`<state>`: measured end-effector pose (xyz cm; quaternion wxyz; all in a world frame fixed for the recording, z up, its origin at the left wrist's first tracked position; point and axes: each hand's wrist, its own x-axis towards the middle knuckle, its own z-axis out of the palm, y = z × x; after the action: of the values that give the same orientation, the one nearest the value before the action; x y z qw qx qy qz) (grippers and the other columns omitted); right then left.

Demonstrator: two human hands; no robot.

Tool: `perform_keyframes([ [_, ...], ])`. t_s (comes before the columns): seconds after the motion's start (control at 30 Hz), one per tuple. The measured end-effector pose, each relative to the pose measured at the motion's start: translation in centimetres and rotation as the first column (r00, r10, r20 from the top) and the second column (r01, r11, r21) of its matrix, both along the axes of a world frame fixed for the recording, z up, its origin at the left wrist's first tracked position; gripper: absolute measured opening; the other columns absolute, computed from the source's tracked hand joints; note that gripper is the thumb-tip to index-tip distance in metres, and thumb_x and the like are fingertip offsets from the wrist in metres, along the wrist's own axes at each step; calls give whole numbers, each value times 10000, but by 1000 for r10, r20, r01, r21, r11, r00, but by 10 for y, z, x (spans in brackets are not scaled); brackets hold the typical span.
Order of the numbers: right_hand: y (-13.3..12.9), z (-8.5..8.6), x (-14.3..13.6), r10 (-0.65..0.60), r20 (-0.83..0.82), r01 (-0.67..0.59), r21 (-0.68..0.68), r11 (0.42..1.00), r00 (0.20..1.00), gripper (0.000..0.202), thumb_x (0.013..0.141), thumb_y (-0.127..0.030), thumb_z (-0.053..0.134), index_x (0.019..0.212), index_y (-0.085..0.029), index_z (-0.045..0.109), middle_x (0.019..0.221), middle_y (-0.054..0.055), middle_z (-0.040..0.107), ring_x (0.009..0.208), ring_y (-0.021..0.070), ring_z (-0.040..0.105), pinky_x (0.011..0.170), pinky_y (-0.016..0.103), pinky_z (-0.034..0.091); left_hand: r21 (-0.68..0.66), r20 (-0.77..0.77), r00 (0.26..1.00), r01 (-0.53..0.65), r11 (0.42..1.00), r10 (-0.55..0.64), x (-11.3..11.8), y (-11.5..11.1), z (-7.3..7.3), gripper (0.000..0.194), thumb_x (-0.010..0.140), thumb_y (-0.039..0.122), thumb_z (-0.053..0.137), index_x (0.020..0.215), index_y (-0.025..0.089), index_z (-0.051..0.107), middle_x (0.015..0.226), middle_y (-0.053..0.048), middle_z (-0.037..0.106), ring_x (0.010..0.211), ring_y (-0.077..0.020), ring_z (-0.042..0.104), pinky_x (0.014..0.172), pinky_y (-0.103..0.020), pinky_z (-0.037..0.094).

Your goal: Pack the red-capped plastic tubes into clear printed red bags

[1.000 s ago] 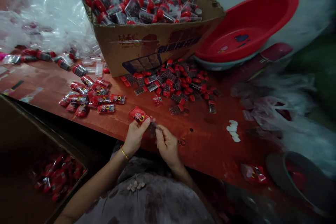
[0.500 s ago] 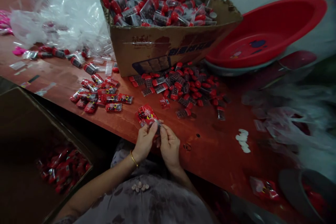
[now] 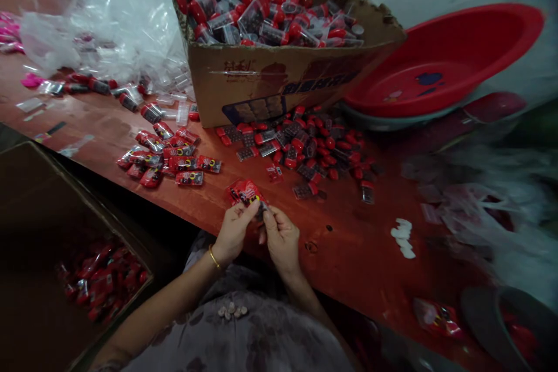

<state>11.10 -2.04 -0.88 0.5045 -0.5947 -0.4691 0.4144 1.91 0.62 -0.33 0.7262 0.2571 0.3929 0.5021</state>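
My left hand point(image 3: 234, 231) pinches a red printed plastic packet point(image 3: 244, 190) with black and yellow marks at the table's front edge. My right hand point(image 3: 282, 239) has thumb and fingers closed on the packet's near right corner, close to the left thumb. What lies between the fingertips is partly hidden. To the left is a pile of finished-looking red packets point(image 3: 181, 161). Beyond and to the right lie many small clear tubes with red caps and dark contents point(image 3: 300, 142). A small red card point(image 3: 274, 173) lies near that heap.
A torn cardboard box point(image 3: 244, 84) full of red-capped tubes stands behind. A red basin point(image 3: 457, 64) leans at the back right. Clear plastic bags point(image 3: 126, 23) lie at the back left. Below the table, an open carton point(image 3: 126, 226) holds red packets. White pieces point(image 3: 403, 237) lie right.
My left hand has shifted slightly left and its thumb has moved on the packet. My right hand stays nearly in place. The view has tilted a little.
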Motion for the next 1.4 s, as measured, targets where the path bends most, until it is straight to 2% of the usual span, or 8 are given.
perform_keyframes([
  [0.3, 16, -7, 2, -16, -10, 16, 40, 999, 1000, 393, 703, -493, 641, 537, -195, 446, 439, -74, 420, 396, 63, 373, 387, 178, 326, -25, 35, 998, -42, 999, 43, 1, 1, -3, 421, 591, 499, 754, 710, 109, 649, 557, 14, 572, 442, -38, 377, 470, -198, 335],
  [0.5, 20, -16, 23, 45, 190, -56, 50, 997, 981, 434, 892, -520, 344, 729, -184, 564, 592, -6, 559, 517, 112, 514, 494, 216, 409, -153, 32, 969, -236, 960, 244, -70, 52, 14, 220, 705, 351, 712, 732, 161, 604, 737, -27, 685, 666, -137, 642, 686, -262, 497],
  [0.67, 23, -20, 78, -182, 725, 283, -20, 959, 665, 420, 849, -513, 438, 1015, -159, 592, 832, 68, 645, 705, 187, 594, 608, 278, 423, -215, -25, 843, -529, 821, 537, -157, 104, 27, 284, 912, 330, 373, 752, 171, 546, 732, -31, 683, 806, -148, 652, 697, -257, 521],
  [0.77, 37, -16, 94, -136, 866, 379, -66, 923, 482, 476, 880, -458, 407, 1231, -149, 496, 1076, 145, 587, 847, 235, 609, 641, 308, 426, -159, 43, 901, -420, 894, 431, -181, 111, 35, 438, 937, 361, 218, 906, 96, 565, 887, -74, 697, 951, -175, 617, 732, -239, 515],
  [1.03, 62, -13, 100, 107, 932, 306, -220, 926, 347, 520, 890, -452, 420, 1323, -165, 446, 1098, 173, 552, 983, 308, 565, 725, 368, 439, 118, -336, 851, -386, 915, 403, -128, 83, 16, 197, 736, 284, 622, 895, 168, 619, 878, -55, 689, 776, -173, 650, 681, -266, 517],
  [1.17, 45, -11, 107, 187, 933, 159, -244, 957, 307, 437, 877, -306, 466, 1308, -232, 481, 1174, 138, 542, 995, 280, 534, 767, 369, 434, 455, -723, 590, 14, 890, 360, -87, 56, -13, 211, 713, 340, 660, 868, 203, 701, 968, -77, 708, 955, -244, 633, 902, -359, 452],
  [1.27, 40, -7, 99, 57, 973, 182, -99, 978, 223, 395, 879, -328, 469, 1250, -218, 548, 1318, 161, 445, 1083, 316, 471, 810, 416, 409, 459, -868, 375, 353, 815, 326, -59, 43, -24, 245, 763, 318, 612, 976, 226, 689, 1213, -110, 620, 1199, -309, 499, 1017, -453, 344],
  [1.4, 63, -6, 74, -39, 978, 110, 17, 994, 204, 410, 907, -411, 411, 1193, -176, 588, 1286, 161, 499, 1085, 306, 456, 852, 424, 362, 454, -888, 202, 525, 720, 413, -38, 36, -22, 283, 832, 292, 524, 1070, 200, 645, 1334, -141, 520, 1315, -326, 356, 1068, -515, 236],
])
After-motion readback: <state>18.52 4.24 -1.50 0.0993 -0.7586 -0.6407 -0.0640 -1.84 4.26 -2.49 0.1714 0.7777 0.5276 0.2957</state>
